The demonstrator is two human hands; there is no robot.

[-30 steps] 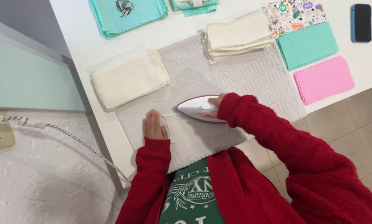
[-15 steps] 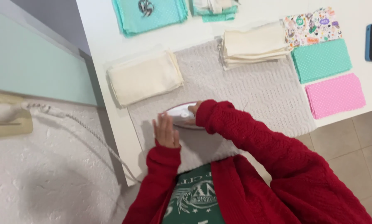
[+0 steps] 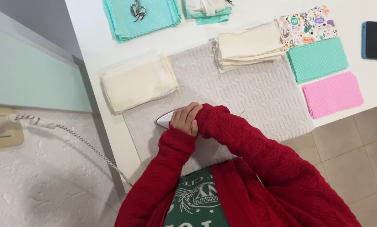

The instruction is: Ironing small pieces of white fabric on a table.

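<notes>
White table (image 3: 91, 42), grey mat (image 3: 255, 92); left hand (image 3: 184, 119) covers iron (image 3: 164, 119).

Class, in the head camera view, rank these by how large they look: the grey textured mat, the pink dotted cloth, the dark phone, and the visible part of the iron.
1. Grey textured mat, partly covered by the arms.
2. Pink dotted cloth.
3. Dark phone.
4. Iron: only its tip shows beside the left hand, so its true size is unsure.
</notes>
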